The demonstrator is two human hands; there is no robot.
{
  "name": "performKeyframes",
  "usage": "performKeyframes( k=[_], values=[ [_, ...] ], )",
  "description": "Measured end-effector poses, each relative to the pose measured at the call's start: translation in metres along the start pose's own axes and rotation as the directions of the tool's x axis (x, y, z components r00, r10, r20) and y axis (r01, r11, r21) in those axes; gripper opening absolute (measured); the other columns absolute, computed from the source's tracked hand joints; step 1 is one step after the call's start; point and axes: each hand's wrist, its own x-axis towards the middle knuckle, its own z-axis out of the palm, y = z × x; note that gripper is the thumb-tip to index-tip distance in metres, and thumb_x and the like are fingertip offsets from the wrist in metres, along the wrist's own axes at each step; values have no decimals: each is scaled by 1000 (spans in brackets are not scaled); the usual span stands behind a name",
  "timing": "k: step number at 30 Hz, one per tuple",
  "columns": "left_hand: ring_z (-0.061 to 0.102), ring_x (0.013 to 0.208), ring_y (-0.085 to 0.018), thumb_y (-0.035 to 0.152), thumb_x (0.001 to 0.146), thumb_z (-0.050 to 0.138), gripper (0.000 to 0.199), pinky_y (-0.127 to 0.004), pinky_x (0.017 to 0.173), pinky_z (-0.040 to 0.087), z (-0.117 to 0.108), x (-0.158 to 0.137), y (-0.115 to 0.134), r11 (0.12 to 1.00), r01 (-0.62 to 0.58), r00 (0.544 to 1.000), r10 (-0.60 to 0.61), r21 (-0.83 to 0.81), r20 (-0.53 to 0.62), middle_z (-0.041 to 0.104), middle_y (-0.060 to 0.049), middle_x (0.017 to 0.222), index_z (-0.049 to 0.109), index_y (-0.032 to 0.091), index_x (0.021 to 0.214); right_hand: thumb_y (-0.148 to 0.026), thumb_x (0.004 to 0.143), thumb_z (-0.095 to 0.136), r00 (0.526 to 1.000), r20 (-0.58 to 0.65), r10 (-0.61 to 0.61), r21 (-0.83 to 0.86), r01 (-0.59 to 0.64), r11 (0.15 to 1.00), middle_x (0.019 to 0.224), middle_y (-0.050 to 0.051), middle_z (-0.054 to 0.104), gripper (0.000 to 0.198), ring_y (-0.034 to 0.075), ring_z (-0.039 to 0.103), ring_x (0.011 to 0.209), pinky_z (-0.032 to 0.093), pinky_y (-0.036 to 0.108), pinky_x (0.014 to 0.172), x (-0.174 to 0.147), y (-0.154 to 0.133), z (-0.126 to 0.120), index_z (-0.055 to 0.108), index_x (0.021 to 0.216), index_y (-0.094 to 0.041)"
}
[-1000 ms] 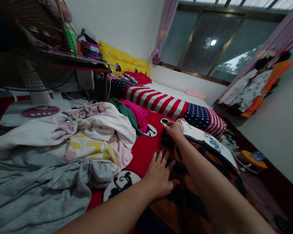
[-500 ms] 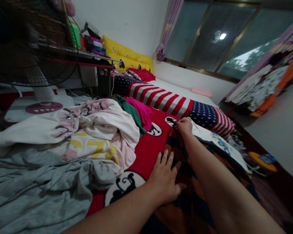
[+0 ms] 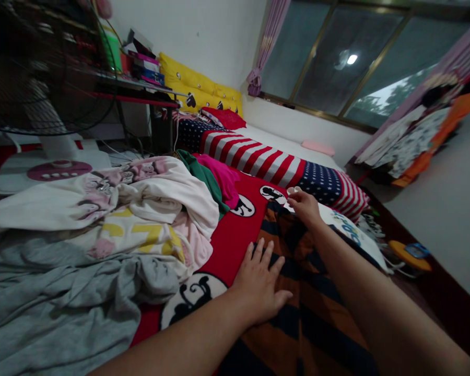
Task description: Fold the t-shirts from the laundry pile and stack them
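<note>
My left hand (image 3: pixel 260 287) lies flat with fingers spread on a brown and navy striped garment (image 3: pixel 317 318), close to its left edge. Farther away, my right hand (image 3: pixel 307 208) has its fingers closed at the far end of that garment, beside a white garment with blue lettering (image 3: pixel 335 218). What the right fingertips hold is hidden from me. Both garments lie on a red bedspread (image 3: pixel 231 235) with black and white round prints. The right forearm covers part of the striped cloth.
Left of my hands is a heap of clothes: a grey garment (image 3: pixel 74 297), a white one with a printed pattern (image 3: pixel 164 183), a green one (image 3: pixel 201 177) and a magenta one (image 3: pixel 223 180). A fan (image 3: pixel 58 151) stands far left. Behind is another bed with a flag-patterned cover (image 3: pixel 254 156); a yellow stool (image 3: pixel 411 258) stands right.
My right hand has moved slightly right from the striped garment's far corner, and that corner now lies uncovered. My left hand stays flat in place. The view has shifted a little.
</note>
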Motion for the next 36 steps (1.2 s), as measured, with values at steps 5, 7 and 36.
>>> performKeyframes(
  k=[5, 7, 36],
  values=[
    [7, 145, -33, 66, 87, 35, 71, -55, 116, 8, 1, 0, -1, 1000, -9, 1000, 9, 9, -16, 19, -11, 157, 39, 24, 144, -46, 71, 66, 963, 226, 143, -238, -88, 967, 70, 5, 69, 28, 22, 63, 73, 41, 28, 60, -26, 25, -27, 74, 73, -19],
    [7, 145, -33, 66, 87, 36, 71, -55, 116, 9, 2, 0, -2, 1000, -6, 1000, 6, 11, -11, 20, -11, 157, 39, 24, 144, -48, 71, 65, 936, 334, 112, -145, -66, 987, 66, 4, 68, 31, 21, 62, 68, 40, 27, 58, -33, 34, -32, 73, 74, -18],
    [7, 145, -33, 67, 87, 36, 71, -54, 115, 8, 12, 2, -5, 999, -30, 998, 32, 45, -60, 20, -12, 157, 40, 24, 143, -56, 70, 56, 963, -15, 268, -176, -266, 948, 80, 11, 70, 45, 27, 64, 77, 44, 33, 64, -112, 91, -61, 70, 83, -16]
  ],
)
